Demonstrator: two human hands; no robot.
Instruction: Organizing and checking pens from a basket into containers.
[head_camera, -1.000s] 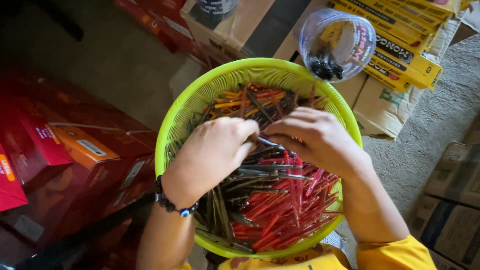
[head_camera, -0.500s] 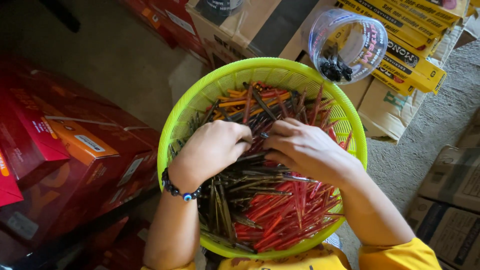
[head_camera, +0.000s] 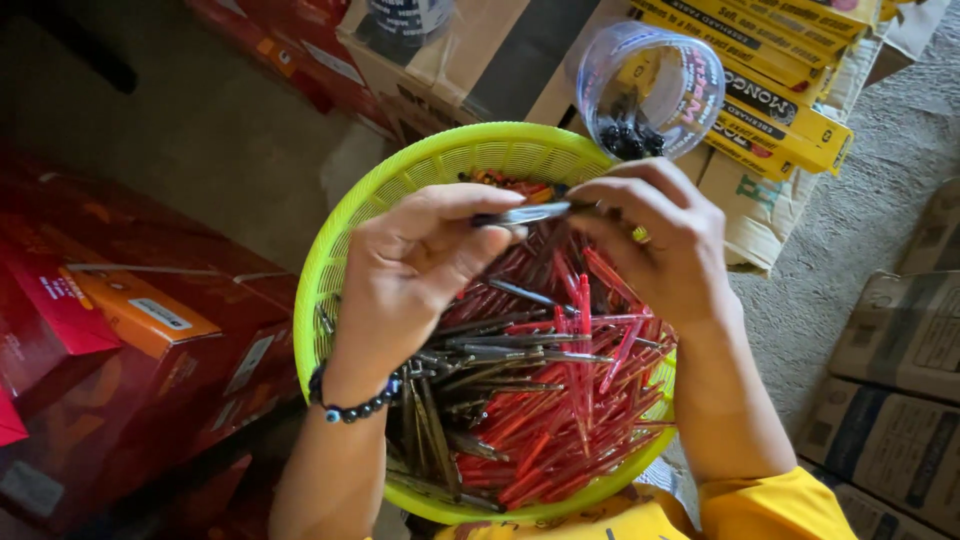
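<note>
Cardboard cartons ring a lime-green basket (head_camera: 345, 240) of pens (head_camera: 540, 420). Since a second ago both hands have lifted from the pile: left hand (head_camera: 415, 265) and right hand (head_camera: 665, 240), fingers closed, pinch one dark pen (head_camera: 520, 213) between them, above the basket's far side.

Lime-green basket (head_camera: 400, 190); red, dark pens (head_camera: 560, 400); yellow sleeve (head_camera: 770, 510).

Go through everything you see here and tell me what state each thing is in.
Dark pen: held level between both hands, above the basket.
Left hand: gripping one pen end.
Right hand: pinching the other end.
Green basket: heaped with red and dark pens.
Clear jar: open, tilted, dark caps inside.
</note>
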